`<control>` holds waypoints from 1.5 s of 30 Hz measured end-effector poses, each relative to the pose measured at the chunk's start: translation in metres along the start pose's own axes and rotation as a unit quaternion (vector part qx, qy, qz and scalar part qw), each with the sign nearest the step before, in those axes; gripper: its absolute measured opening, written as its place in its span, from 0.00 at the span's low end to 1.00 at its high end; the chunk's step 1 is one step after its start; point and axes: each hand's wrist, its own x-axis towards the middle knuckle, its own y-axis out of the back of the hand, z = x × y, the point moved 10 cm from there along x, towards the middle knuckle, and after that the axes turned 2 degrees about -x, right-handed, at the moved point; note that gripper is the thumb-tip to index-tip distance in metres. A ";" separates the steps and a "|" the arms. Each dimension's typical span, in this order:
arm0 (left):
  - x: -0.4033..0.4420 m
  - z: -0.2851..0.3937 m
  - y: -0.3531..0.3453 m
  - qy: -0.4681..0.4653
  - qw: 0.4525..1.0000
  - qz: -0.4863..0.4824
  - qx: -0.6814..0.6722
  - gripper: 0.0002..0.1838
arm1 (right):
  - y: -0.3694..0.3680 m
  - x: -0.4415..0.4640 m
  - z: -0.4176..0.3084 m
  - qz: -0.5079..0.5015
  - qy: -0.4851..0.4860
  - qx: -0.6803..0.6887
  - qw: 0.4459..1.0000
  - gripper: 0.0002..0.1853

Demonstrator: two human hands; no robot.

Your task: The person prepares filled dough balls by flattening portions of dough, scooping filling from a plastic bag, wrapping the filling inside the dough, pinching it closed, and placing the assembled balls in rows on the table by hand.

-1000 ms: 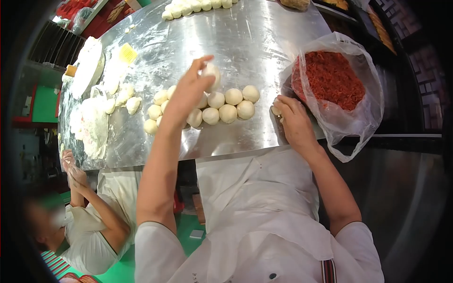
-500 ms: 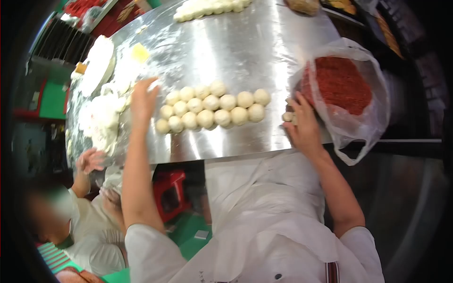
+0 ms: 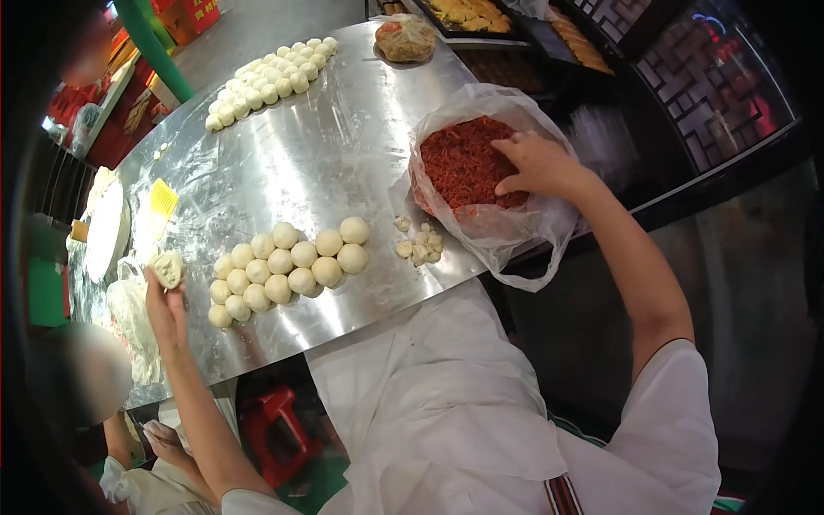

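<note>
My left hand (image 3: 168,313) holds a flattened piece of pale dough (image 3: 166,268) between its fingers, over the left part of the metal table. My right hand (image 3: 536,165) reaches into the clear plastic bag (image 3: 549,225), its thumb and fingers apart at the surface of the red shredded filling (image 3: 459,167). No filling shows between them. Rows of round dough balls (image 3: 279,262) lie between my hands. Small dough scraps (image 3: 421,247) rest beside the bag.
More dough pieces (image 3: 270,77) stand in rows at the table's far side. A yellow scraper (image 3: 163,197), a white plastic bag (image 3: 133,313) and a tied bag (image 3: 405,39) are on the table (image 3: 343,146). A co-worker's hand (image 3: 165,439) shows at lower left; trays of baked goods (image 3: 468,15) stand beyond.
My right hand has moved from the dough scraps into the bag of filling. My left hand has taken hold of a piece of dough. The view has shifted to the right.
</note>
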 end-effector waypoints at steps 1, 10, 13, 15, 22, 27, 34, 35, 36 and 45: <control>0.005 -0.004 -0.022 0.008 0.997 -0.056 0.060 0.21 | 0.001 0.003 -0.007 0.020 0.034 -0.015 0.999 0.17; -0.088 -0.037 -0.343 0.089 0.942 -0.313 0.083 0.19 | -0.009 -0.005 -0.044 -0.030 0.085 0.044 0.995 0.10; -0.105 -0.068 -0.407 0.112 0.922 -0.365 0.067 0.21 | -0.004 -0.004 -0.020 0.011 0.068 0.126 0.990 0.09; -0.108 -0.094 -0.435 0.141 0.911 -0.383 0.060 0.20 | 0.020 -0.010 -0.004 0.104 0.069 0.267 0.956 0.11; -0.137 -0.151 -0.501 0.273 0.859 -0.432 -0.035 0.19 | 0.021 -0.027 0.005 0.034 -0.030 0.603 0.797 0.14; -0.132 -0.164 -0.515 0.205 0.887 -0.414 0.015 0.15 | 0.053 -0.037 -0.014 0.226 0.097 0.384 0.890 0.13; -0.116 -0.156 -0.501 0.192 0.912 -0.363 0.002 0.08 | 0.038 -0.036 0.016 0.115 -0.036 0.456 0.882 0.10; -0.116 -0.155 -0.500 0.192 0.912 -0.363 0.002 0.08 | 0.039 -0.037 0.016 0.116 -0.036 0.456 0.882 0.10; -0.115 -0.156 -0.498 0.201 0.911 -0.360 0.000 0.10 | 0.036 -0.037 0.016 0.101 -0.044 0.438 0.892 0.10; -0.142 -0.123 -0.512 0.294 0.858 -0.339 -0.249 0.17 | 0.041 -0.052 -0.017 0.245 0.092 0.216 0.941 0.36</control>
